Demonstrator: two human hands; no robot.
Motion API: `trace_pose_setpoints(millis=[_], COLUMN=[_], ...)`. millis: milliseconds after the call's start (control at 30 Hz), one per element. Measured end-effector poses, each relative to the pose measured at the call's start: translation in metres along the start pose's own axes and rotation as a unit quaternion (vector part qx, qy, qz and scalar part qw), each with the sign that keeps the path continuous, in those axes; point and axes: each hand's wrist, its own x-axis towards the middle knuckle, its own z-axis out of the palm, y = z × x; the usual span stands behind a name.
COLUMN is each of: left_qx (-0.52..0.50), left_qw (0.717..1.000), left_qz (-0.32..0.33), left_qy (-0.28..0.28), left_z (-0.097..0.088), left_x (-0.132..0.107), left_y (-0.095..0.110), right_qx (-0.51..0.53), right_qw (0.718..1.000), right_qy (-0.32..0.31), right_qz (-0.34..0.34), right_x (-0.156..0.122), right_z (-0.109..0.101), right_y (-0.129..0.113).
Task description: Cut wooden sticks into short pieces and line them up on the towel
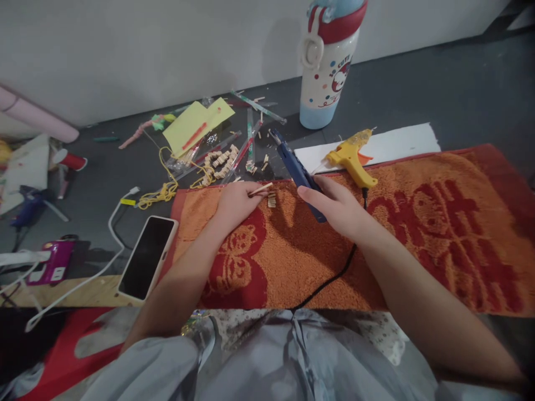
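Gripping the blue glue gun, the right hand is closed round its handle, nozzle pointing away over the far edge of the orange-and-red towel. The left hand rests on that towel, pinching one short wooden stick between thumb and fingertips, just left of the gun. To do this well, I'd say bring the nozzle to the stick's free end, squeeze out only a small bead, and keep the fingertips back from the hot tip. The count: two glue guns here, the blue one held and a yellow glue gun lying beside it; one phone; one water bottle; the cut wooden bits beyond the towel are too many to count.
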Motion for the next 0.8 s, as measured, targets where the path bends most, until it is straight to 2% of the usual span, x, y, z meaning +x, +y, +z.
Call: trace_pose_setpoints(millis=[167,333,800], left_qx=[-0.003,0.024,-0.001], left_qw=[1.000,0.998,0.998], left_qz=[-0.002,0.030,0.043], left_qy=[-0.010,-0.042,-0.048], left_z=[-0.0007,-0.0059,-0.0054], left_x=[-0.0009,-0.0042,-0.0056], left_y=[0.0003,0.0029,0.0005], right_qx=[-0.007,-0.012,-0.016], right_qw=[1.000,1.000,1.000], right_qy=[-0.003,-0.007,-0.005], right_qz=[0.002,0.006,0.000], right_x=[-0.0014,-0.0036,-0.0038], right_z=[0.0001,-0.0006,-0.0005], right_y=[-0.0027,-0.0072,-0.0072])
